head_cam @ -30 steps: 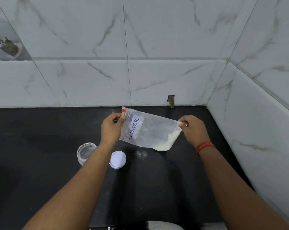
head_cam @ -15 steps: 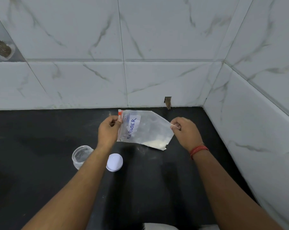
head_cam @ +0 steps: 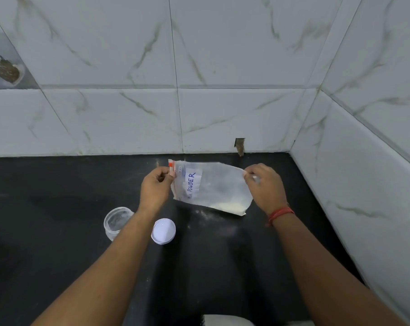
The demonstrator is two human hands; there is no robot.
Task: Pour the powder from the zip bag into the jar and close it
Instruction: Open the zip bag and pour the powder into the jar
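Clear zip bag point(head_cam: 213, 187) held sideways above the black desk point(head_cam: 58, 184), near the back wall; white label on it handwritten "POWDER" in blue, red tab at its zip end; small heap of white powder point(head_cam: 229, 206) settled in the lower right corner. Left hand point(head_cam: 155, 188) at the zip end, fingers point(head_cam: 169, 172) closed in a pinch on that edge beside the red tab. Right hand point(head_cam: 265, 187) at the opposite end, fingers curled tight around the bag's upper corner. Open clear jar point(head_cam: 117, 222) standing on the desk under the left forearm, white lid point(head_cam: 163, 231) lying flat just beside it on the right. Faint powder dusting on the desk below the bag
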